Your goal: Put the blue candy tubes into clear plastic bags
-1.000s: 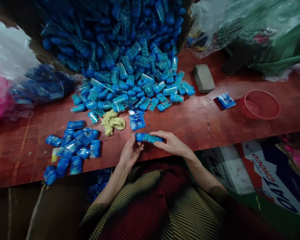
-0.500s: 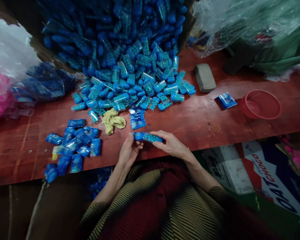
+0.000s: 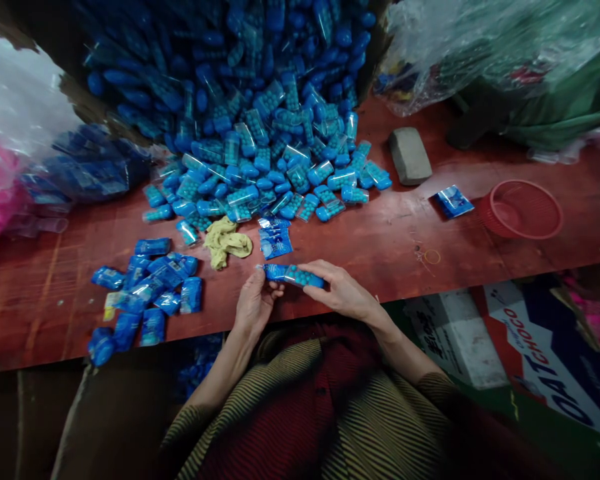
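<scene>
Both hands hold one clear tube of blue beads (image 3: 300, 275) level over the near edge of the red table (image 3: 390, 247). My right hand (image 3: 343, 291) grips the tube's right part. My left hand (image 3: 254, 303) pinches a blue label (image 3: 275, 271) at the tube's left end. A small stack of blue labels (image 3: 275, 241) lies just beyond the hands, beside a yellow cloth (image 3: 227, 241). Behind them spreads a big heap of bead tubes (image 3: 260, 127). Several labelled tubes (image 3: 145, 293) lie at the left.
A grey block (image 3: 409, 156) and a red plastic basket (image 3: 521, 209) sit on the right of the table, with a loose blue packet (image 3: 453, 201) between them. Plastic bags (image 3: 15, 133) stand left and back right. A printed carton (image 3: 545, 353) is below on the right.
The left hand has drawn the blue label further onto the tube's left end. Both hands and the tube have barely shifted.
</scene>
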A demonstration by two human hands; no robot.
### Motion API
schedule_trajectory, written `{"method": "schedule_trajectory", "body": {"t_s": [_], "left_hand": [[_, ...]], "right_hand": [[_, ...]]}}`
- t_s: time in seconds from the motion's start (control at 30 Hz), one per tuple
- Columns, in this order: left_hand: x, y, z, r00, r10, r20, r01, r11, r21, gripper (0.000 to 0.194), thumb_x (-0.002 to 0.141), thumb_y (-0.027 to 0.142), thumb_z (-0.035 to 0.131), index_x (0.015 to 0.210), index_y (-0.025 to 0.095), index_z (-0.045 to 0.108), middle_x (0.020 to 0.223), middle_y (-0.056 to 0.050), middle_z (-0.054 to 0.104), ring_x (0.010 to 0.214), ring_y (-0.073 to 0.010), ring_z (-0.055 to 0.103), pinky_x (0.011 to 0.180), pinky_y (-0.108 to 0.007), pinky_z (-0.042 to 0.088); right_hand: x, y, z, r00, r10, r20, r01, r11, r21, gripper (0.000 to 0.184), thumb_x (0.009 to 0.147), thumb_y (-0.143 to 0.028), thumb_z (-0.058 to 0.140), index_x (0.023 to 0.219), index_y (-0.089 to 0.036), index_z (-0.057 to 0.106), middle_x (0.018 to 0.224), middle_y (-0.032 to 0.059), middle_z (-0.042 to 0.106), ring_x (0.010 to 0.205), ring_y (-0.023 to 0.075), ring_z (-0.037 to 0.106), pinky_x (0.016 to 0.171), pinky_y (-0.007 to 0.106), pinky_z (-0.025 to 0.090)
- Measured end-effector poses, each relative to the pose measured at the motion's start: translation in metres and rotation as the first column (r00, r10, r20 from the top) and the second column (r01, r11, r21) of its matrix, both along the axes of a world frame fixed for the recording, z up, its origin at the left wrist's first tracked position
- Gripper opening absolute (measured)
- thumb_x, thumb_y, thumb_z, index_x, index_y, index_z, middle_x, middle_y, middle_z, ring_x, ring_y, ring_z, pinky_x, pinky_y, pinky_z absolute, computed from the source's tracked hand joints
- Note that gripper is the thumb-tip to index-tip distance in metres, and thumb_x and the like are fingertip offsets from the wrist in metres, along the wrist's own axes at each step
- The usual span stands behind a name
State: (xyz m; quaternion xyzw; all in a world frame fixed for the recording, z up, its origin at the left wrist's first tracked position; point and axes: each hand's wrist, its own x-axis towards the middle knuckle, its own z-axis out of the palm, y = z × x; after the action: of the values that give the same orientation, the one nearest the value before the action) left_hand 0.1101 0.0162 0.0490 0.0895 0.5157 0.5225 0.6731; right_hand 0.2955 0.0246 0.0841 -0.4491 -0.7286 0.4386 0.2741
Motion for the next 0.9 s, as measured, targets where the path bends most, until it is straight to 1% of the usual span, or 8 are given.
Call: {"method": "schedule_trajectory", "body": {"t_s": [0.13,0.3,0.43,0.53,0.63,0.73,0.8,0.9], "left_hand": [[0.001,-0.001,-0.002,1.000,0.003,0.025,-0.002,1.000,-0.022,0.034,0.065,0.042,0.075,0.065,0.013,0.057,0.048,0.002,0.057,0.048,-0.0113,0.060,0.045,-0.019,0.051],[0.000,-0.003,-0.004,0.998,-0.035,0.044,0.035,0.999,0.004,0.033,0.067,0.042,0.074,0.068,0.014,0.058,0.050,0.002,0.057,0.049,-0.0111,0.060,0.047,-0.019,0.052],[0.002,-0.004,-0.004,0.998,-0.062,0.008,0.062,0.997,0.044,0.035,0.062,0.042,0.077,0.069,0.013,0.058,0.052,0.002,0.059,0.050,-0.0111,0.059,0.047,-0.020,0.052],[0.007,-0.005,-0.003,0.999,-0.008,-0.037,0.010,0.998,0.067,0.035,0.059,0.038,0.079,0.073,0.013,0.059,0.060,0.002,0.063,0.052,-0.0094,0.059,0.048,-0.018,0.051],[0.011,-0.002,0.000,0.999,0.042,-0.017,-0.042,0.999,0.016,0.032,0.063,0.035,0.078,0.076,0.015,0.058,0.066,0.001,0.065,0.057,-0.0111,0.063,0.054,-0.021,0.053],[0.009,0.001,0.004,0.998,0.005,0.062,-0.001,0.997,-0.074,0.026,0.068,0.033,0.074,0.076,0.015,0.058,0.068,-0.001,0.067,0.062,-0.0147,0.065,0.059,-0.026,0.054],[0.006,0.004,0.006,0.996,-0.008,0.094,0.019,0.993,-0.119,0.019,0.070,0.025,0.073,0.077,0.014,0.059,0.071,-0.001,0.068,0.063,-0.0144,0.065,0.059,-0.026,0.054],[0.002,0.007,0.007,0.994,-0.010,0.111,0.027,0.987,-0.158,0.009,0.074,0.014,0.068,0.080,0.013,0.062,0.074,-0.002,0.069,0.063,-0.0124,0.065,0.060,-0.024,0.054]], "right_hand": [[0.000,-0.003,-0.002,0.999,0.033,0.018,-0.035,0.994,0.100,0.035,0.084,-0.018,0.056,0.119,-0.023,0.057,0.111,0.0061,0.062,0.106,0.0194,0.056,0.095,0.039,0.044],[0.002,-0.002,-0.006,0.998,0.067,0.008,-0.068,0.989,0.131,0.039,0.084,-0.016,0.056,0.121,-0.025,0.056,0.115,0.0057,0.059,0.110,0.0195,0.054,0.097,0.040,0.043],[0.001,0.000,-0.006,0.995,0.068,-0.068,-0.064,0.996,0.059,0.039,0.084,-0.016,0.057,0.122,-0.024,0.056,0.119,0.0054,0.058,0.111,0.0187,0.055,0.098,0.038,0.043],[-0.008,0.001,-0.012,0.992,0.020,-0.127,-0.024,0.999,-0.031,0.038,0.083,-0.020,0.060,0.120,-0.023,0.056,0.116,0.0060,0.060,0.106,0.0189,0.058,0.096,0.038,0.045],[-0.020,-0.002,-0.025,0.992,-0.012,-0.127,0.012,1.000,-0.002,0.039,0.084,-0.020,0.059,0.123,-0.023,0.053,0.117,0.0073,0.059,0.109,0.0206,0.056,0.098,0.040,0.044],[-0.029,-0.006,-0.036,0.998,-0.009,-0.060,0.013,0.998,0.059,0.043,0.087,-0.019,0.053,0.129,-0.021,0.048,0.126,0.0118,0.052,0.119,0.0244,0.048,0.102,0.044,0.041],[-0.029,-0.008,-0.037,0.998,0.019,-0.056,-0.016,0.999,0.052,0.045,0.088,-0.019,0.051,0.132,-0.020,0.046,0.130,0.0128,0.048,0.122,0.0253,0.046,0.103,0.044,0.040],[-0.024,-0.007,-0.032,0.980,0.090,-0.179,-0.094,0.995,-0.017,0.040,0.089,-0.018,0.048,0.129,-0.023,0.049,0.129,0.0094,0.049,0.122,0.0219,0.046,0.106,0.042,0.037]]}}
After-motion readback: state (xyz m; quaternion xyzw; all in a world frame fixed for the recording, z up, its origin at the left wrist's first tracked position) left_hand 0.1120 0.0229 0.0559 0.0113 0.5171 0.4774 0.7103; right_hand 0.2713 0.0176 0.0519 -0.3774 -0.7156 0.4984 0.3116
